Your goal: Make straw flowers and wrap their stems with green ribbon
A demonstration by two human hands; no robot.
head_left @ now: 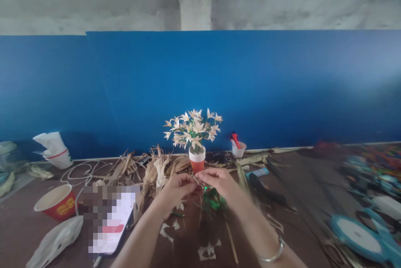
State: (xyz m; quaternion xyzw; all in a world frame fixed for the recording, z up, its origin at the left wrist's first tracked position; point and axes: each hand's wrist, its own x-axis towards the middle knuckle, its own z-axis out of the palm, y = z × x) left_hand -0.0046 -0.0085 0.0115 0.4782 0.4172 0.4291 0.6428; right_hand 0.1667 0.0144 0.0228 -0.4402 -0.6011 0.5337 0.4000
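Observation:
My left hand [175, 190] and my right hand [219, 182] meet in front of me over the brown table [300, 176], fingers pinched together on a small pale piece with a green stem [211, 199] hanging below it. Just behind the fingertips stands a small orange and white cup [197, 159] holding a bunch of cream-coloured handmade flowers [192, 128]. A metal bangle [272, 255] sits on my right wrist. What exactly the fingers hold is too small to make out.
Dried husk leaves [156, 167] lie in a pile left of the cup. A red paper cup [56, 203], a phone [109, 222] and a white bag [54, 241] are at the left. A small cup with a red tool [238, 146], a black glue gun [266, 190] and blue tape rolls [357, 234] are at the right. A blue board [200, 88] backs the table.

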